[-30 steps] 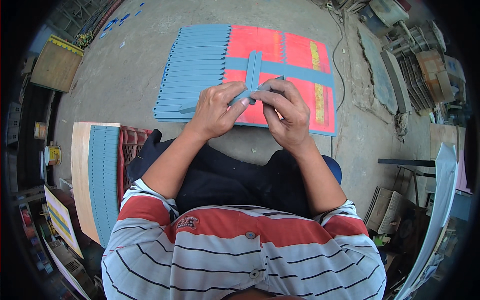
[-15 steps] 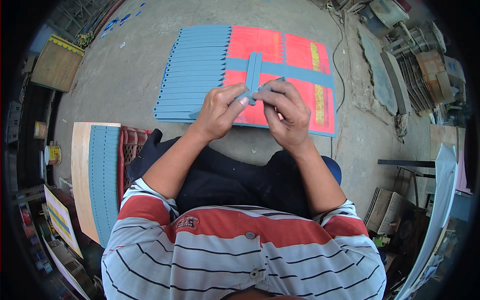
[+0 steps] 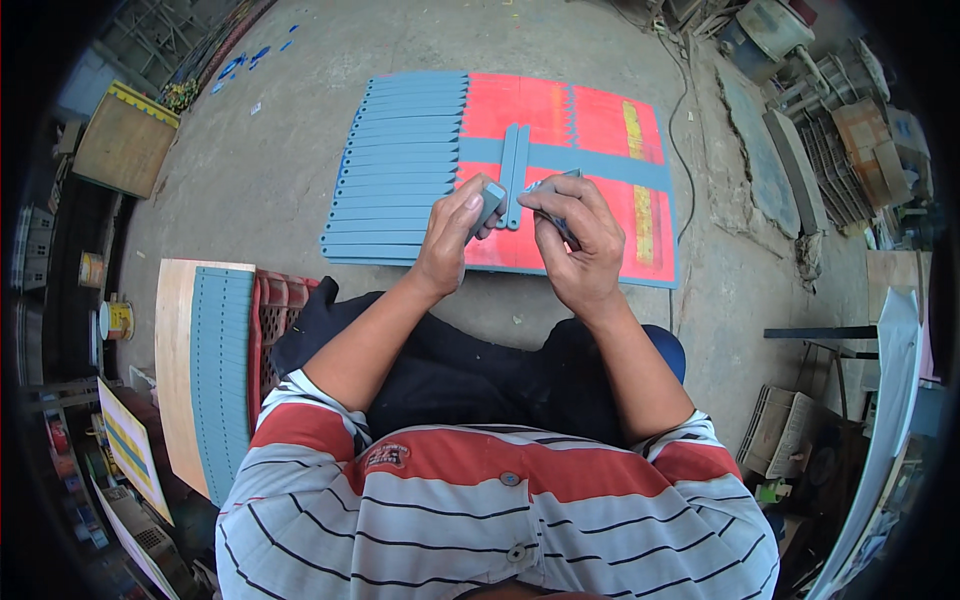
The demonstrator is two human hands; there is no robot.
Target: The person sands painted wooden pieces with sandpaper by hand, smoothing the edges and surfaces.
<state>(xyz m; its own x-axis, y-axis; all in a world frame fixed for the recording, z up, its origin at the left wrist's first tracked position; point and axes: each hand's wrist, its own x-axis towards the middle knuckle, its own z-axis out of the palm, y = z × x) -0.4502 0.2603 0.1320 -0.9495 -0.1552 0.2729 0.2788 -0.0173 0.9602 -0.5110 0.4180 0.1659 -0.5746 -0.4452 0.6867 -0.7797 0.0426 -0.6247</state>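
Note:
My left hand is closed round a blue-grey strip that points toward me, so its length is mostly hidden. Just right of it, my right hand pinches a thin dark-grey piece; its kind is not clear. Both hands hover over the near side of a pink-red board crossed by a blue-grey band. Between them and a little beyond, two blue-grey strips with holes at their near ends lie side by side. Many similar strips with notched right ends cover the board's left part.
At my left, a wooden board bears a row of holed blue-grey strips, beside a red plastic crate. A yellow-and-white can stands farther left. A cable runs along the concrete floor past the board's right side.
My hands have parted from their meeting point. The left one has turned its strip so the end faces up, and the near ends of the two lying strips now show. The whole view has shifted slightly.

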